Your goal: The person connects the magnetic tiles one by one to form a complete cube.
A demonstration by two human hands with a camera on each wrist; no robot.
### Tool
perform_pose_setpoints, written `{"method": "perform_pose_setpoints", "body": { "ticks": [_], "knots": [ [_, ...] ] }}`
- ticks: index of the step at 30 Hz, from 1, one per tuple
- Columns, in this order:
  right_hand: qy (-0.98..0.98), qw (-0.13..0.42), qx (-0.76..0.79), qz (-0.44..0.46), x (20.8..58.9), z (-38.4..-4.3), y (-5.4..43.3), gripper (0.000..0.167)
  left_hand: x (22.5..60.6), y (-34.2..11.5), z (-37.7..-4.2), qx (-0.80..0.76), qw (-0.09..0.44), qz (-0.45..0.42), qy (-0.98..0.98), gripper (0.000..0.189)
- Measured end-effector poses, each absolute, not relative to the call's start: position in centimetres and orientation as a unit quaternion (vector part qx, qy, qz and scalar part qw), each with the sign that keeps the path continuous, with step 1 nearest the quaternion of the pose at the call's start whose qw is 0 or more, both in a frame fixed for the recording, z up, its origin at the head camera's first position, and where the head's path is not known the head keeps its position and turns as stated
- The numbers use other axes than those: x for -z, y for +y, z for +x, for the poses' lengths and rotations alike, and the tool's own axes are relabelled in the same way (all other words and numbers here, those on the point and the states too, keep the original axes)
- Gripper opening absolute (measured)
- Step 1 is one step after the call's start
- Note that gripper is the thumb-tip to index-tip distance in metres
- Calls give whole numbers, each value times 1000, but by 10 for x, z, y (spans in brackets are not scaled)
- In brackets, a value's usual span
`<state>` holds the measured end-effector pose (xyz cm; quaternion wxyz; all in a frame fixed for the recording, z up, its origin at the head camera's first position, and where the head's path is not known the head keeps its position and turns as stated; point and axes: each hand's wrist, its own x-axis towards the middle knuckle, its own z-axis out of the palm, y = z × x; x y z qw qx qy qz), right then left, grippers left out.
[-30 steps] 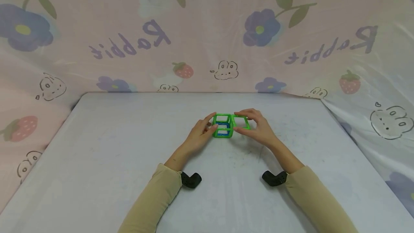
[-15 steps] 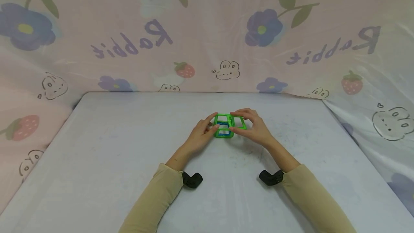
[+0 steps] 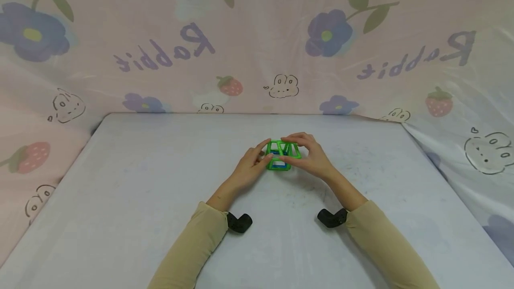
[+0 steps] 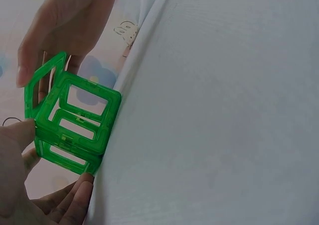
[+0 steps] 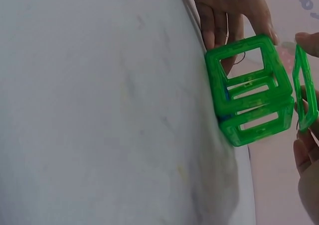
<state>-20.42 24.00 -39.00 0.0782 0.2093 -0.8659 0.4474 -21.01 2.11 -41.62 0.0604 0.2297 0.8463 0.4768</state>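
A small cube of green magnetic tiles (image 4: pixel 75 141) stands on the table, with some blue (image 5: pixel 226 93) low down inside it. My left hand (image 3: pixel 246 169) holds the cube's left side, thumb near and fingers far. In my right hand (image 3: pixel 315 159) a green square magnetic tile (image 5: pixel 311 93) is pinched by its edges between thumb and fingers. This tile leans over the top of the cube in the head view. From the right wrist, a narrow gap shows between it and the cube; whether they touch elsewhere I cannot tell.
The white table (image 3: pixel 160 182) spreads around both arms. A patterned cloth (image 3: pixel 249 57) with flowers and rabbits hangs behind it and at the sides. Black wrist devices (image 3: pixel 239 223) sit at both sleeve cuffs.
My right hand has moved left with the square tile, bringing it from beside the cube to a slant over its top. The left hand and the cube have hardly moved.
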Motion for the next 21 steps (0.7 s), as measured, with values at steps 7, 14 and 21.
{"method": "perform_pose_setpoints", "body": {
  "ticks": [7, 14, 21],
  "knots": [
    [-865, 70, -451, 207, 391, -208, 234, 49, 417, 21, -211, -476, 64, 229, 847, 54],
    [-865, 73, -452, 205, 394, -209, 229, 49, 419, 21, -212, -476, 66, 227, 847, 54],
    [-874, 79, -447, 176, 392, -207, 222, 50, 419, 21, -212, -481, 71, 227, 844, 54]
  ]
}}
